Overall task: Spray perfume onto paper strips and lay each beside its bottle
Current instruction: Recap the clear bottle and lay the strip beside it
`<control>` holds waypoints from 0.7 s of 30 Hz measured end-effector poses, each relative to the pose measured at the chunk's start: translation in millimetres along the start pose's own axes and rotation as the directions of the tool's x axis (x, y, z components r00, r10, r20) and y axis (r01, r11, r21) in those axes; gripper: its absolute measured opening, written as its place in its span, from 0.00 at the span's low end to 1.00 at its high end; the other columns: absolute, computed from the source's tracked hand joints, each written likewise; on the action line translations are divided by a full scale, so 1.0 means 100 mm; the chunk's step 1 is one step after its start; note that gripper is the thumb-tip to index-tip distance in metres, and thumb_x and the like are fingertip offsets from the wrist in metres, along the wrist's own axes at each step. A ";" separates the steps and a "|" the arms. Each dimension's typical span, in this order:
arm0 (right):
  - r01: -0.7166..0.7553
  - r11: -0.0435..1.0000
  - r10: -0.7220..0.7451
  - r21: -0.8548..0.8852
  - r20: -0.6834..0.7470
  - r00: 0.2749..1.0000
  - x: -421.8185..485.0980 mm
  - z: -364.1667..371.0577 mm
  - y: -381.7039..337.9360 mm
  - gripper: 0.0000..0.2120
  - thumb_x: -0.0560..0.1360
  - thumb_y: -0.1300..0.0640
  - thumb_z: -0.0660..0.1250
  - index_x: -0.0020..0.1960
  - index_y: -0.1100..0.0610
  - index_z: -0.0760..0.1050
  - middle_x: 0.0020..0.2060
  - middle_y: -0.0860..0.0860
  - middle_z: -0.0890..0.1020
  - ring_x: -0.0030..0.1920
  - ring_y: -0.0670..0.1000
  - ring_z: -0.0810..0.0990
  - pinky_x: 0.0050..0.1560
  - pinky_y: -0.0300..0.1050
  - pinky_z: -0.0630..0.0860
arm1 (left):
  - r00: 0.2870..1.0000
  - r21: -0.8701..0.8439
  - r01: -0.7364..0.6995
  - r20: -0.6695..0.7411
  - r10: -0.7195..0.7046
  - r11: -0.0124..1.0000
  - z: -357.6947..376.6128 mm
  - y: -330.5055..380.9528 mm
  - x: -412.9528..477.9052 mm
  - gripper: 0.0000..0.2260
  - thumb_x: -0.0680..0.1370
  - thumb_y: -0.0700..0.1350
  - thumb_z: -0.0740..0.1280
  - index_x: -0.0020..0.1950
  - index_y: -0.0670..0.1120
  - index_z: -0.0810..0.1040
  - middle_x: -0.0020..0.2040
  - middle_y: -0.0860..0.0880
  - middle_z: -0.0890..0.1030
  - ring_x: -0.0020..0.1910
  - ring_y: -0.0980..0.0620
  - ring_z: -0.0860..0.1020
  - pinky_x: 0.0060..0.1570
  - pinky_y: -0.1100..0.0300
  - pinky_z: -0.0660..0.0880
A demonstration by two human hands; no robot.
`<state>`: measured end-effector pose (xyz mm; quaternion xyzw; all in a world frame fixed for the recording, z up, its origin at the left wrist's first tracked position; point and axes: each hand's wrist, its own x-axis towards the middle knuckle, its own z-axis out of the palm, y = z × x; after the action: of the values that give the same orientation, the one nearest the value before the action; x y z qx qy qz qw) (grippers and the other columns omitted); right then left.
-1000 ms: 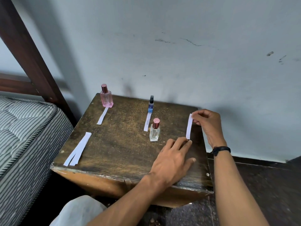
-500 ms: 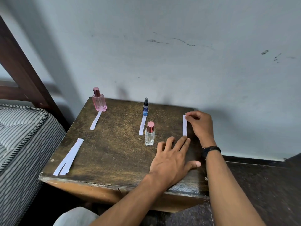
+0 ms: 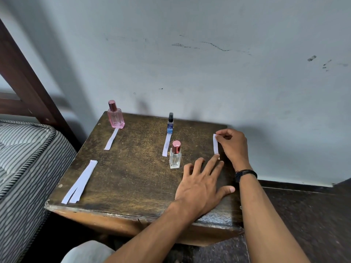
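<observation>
1. Head view, centre right: right hand (image 3: 234, 147) pinches the far end of the strip (image 3: 215, 144) between thumb and forefinger. The strip lies on the table (image 3: 133, 177) near its right edge, apart from the clear bottle (image 3: 175, 156).
2. Left hand (image 3: 201, 184) lies flat, fingers spread, one fingertip pressing the strip's near end.
3. Judgement: bring strip and bottle closer. Hold both ends down, lay the strip straight, and let go without knocking the bottle.
</observation>
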<state>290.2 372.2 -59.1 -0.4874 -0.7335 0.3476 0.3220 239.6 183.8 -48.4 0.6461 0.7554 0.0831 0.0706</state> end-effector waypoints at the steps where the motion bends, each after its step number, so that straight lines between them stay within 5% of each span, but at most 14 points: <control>1: -0.001 1.000 0.001 -0.002 0.000 1.000 0.00 0.00 0.00 0.03 0.76 0.57 0.74 0.49 0.52 0.86 0.43 0.45 0.85 0.46 0.43 0.82 0.47 0.37 0.76 | 1.000 0.001 0.001 0.009 -0.001 1.000 0.00 0.00 0.00 0.35 0.80 0.70 0.45 0.82 0.53 0.51 0.83 0.55 0.46 0.77 0.45 0.54 0.71 0.43 0.56; 21: 0.009 0.999 -0.008 -0.034 0.018 1.000 -0.03 -0.03 -0.04 0.05 0.77 0.59 0.72 0.49 0.52 0.86 0.44 0.44 0.84 0.44 0.39 0.78 0.43 0.30 0.70 | 1.000 -0.035 0.006 0.018 -0.006 0.999 -0.03 0.00 0.00 0.34 0.80 0.71 0.45 0.82 0.54 0.51 0.82 0.58 0.51 0.77 0.46 0.53 0.71 0.45 0.55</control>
<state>291.2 368.8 -54.8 -0.4865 -0.7442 0.3381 0.3085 238.7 183.6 -45.3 0.6433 0.7551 0.0903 0.0890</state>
